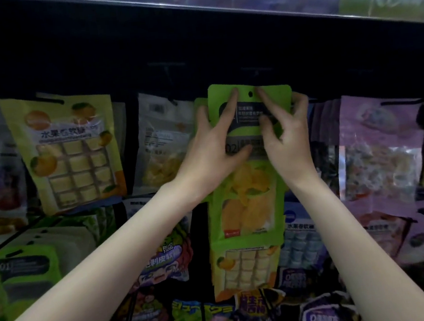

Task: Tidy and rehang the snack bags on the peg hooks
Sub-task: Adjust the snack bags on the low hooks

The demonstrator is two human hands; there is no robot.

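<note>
— Both forearms come up from the bottom edge, bare, reaching to the rack. See what they hold?

— Green bag (247, 161), dried yellow fruit showing through its window. It sits near the middle of the rack's top row, raised just under the dark shelf (193, 44). The hang hole (250, 94) in its header is clear, and I can't make out a hook through it.

— And the hands?

— Left hand (212, 147) lies on the bag's left side, fingers spread, one long finger stretched up beside the hole, thumb across the front. Right hand (285, 137) pinches the right side: one finger up by the hole, thumb curled on the front, other fingers wrapped behind the right edge.

— What's around it?

— Just left, a pale bag (161, 139) of yellow pieces, then a larger yellow bag (68, 151) with a grid of cubes and oranges printed on it. To the right, a lilac bag (379, 148), well apart from the hands. Directly below hangs an orange cube bag (243, 267), touching the green one's bottom edge; a blue bag (303, 244) is beside that. Lower left corner has another green bag (22, 279). Everything's rather blurred.
</note>
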